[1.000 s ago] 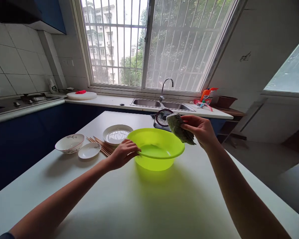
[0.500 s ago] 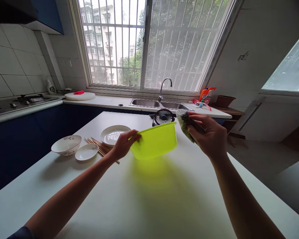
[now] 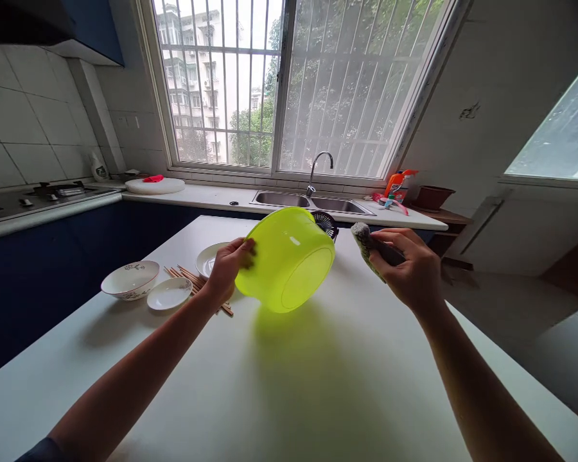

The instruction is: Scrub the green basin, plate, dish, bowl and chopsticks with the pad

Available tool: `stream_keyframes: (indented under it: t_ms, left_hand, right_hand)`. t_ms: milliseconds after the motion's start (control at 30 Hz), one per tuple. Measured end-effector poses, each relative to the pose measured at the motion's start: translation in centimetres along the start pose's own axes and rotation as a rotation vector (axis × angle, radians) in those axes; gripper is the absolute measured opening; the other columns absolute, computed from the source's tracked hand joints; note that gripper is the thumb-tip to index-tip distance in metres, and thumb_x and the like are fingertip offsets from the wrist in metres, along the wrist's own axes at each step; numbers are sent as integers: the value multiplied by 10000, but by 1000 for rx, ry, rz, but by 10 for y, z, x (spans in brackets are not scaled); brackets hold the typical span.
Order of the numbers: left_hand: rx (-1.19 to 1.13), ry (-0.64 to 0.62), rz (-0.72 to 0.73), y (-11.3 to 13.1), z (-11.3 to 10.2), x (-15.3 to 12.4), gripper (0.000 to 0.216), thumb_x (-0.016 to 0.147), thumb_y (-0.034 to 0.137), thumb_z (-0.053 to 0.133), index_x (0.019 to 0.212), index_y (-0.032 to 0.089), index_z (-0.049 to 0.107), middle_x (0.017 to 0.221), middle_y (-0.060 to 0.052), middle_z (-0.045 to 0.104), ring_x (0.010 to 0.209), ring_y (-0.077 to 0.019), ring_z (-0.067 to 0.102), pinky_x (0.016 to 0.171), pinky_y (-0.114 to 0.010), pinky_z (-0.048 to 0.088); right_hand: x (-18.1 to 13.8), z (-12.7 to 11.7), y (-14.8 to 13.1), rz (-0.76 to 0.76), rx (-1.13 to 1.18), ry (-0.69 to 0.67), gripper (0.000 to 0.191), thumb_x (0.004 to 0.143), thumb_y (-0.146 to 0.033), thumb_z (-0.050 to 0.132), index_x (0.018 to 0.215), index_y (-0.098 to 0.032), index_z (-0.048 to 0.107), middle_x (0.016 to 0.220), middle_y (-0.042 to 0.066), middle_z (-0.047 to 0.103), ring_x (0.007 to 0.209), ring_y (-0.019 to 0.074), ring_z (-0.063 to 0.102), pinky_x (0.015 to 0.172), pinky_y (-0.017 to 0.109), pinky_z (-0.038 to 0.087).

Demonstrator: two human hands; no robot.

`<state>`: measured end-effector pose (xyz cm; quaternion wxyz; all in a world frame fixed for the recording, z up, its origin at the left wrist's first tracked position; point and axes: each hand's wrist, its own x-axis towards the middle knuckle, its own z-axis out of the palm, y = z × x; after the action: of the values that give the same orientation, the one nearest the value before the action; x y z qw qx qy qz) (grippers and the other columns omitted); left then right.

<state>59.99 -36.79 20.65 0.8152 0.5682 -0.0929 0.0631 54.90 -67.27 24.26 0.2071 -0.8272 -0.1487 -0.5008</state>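
A bright yellow-green plastic basin [image 3: 289,260] is held above the white table, tipped so its round underside faces me. My left hand [image 3: 230,263] grips its left rim, fingers partly hidden behind it. To the right and apart from the basin, my right hand [image 3: 409,260] is closed around a brush [image 3: 386,251] with a dark handle and a greyish-green scrubbing head. Left of the basin are a white plate [image 3: 207,260], partly covered by my left hand, several wooden chopsticks [image 3: 187,276], a small white dish [image 3: 169,293] and a flowered bowl [image 3: 130,279].
A small black fan [image 3: 326,223] stands behind the basin, partly hidden. Beyond the white table [image 3: 289,398] runs a counter with a double sink [image 3: 282,199] and faucet [image 3: 322,160]. An orange spray bottle [image 3: 395,183] is right of the sink, and a stove [image 3: 43,199] is far left.
The basin has tilted from nearly upright onto its side, turning its underside toward me. My left hand has shifted slightly left with it. My right hand and the brush have moved a little right.
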Motion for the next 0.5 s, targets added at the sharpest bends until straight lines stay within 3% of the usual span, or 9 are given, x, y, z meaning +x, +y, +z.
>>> stream_keyframes:
  t_ms: [67,300,500]
  left_hand:
    - [-56,29,-31,1,-7,3,349,631,429,831,807,152,712,736,-17,679,563,-96,584,524,-200,445]
    - [-172,143,-91,1,-21,13,294,664,348,837,821,139,702,717,-26,703,520,-99,616,489,-204,487]
    - [-245,229,-189,-2,-23,18,158,783,259,761,844,137,680,742,-29,726,542,-100,656,501,-194,540]
  right_hand:
    - [-11,8,9,0,-10,-58,166,802,-244,583,942,-222,669,960,65,687,886,239,664,808,382,553]
    - [-71,42,26,93,-179,-504,273,833,-179,471,1022,-214,665,1072,93,680,883,235,674,707,316,539]
    - [-101,62,22,-1,-323,-766,340,815,-73,464,1058,-195,668,1131,104,677,948,241,671,789,310,528]
